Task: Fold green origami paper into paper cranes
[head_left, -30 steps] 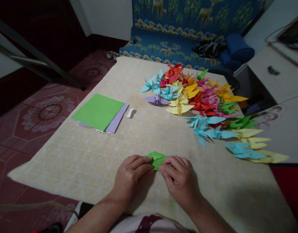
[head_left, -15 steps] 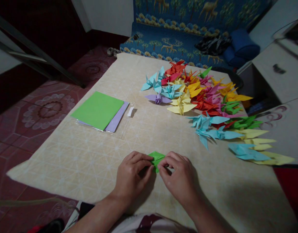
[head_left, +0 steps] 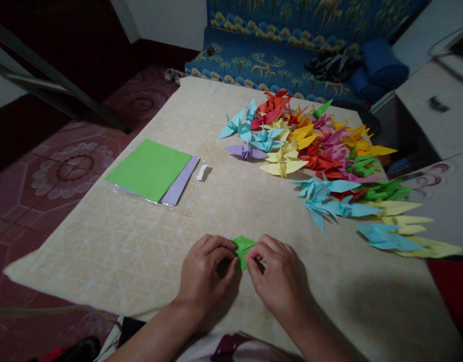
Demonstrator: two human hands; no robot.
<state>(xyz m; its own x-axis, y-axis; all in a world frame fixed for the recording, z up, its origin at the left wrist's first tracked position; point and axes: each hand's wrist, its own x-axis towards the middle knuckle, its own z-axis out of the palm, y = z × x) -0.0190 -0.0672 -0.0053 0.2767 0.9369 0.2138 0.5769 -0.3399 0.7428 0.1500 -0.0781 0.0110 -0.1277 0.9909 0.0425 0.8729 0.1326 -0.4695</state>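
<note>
Near — green paper [head_left: 244, 244] | Grip: clamped on its edges by left hand [head_left: 205, 264] and right hand [head_left: 279, 264] | Both curled since a second ago — finer folding apparently allowed

Here's the deer-patterned blue sofa [head_left: 242, 46], a dark bundle [head_left: 335, 64] right by the blue bolster [head_left: 385, 63], shoes [head_left: 170, 75] down on the red tiled floor [head_left: 75, 168]!

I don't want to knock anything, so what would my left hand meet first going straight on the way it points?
Your left hand would meet the folded green paper first, which it seems to be touching; beyond that, probably your right hand, though depth is unclear.
</note>
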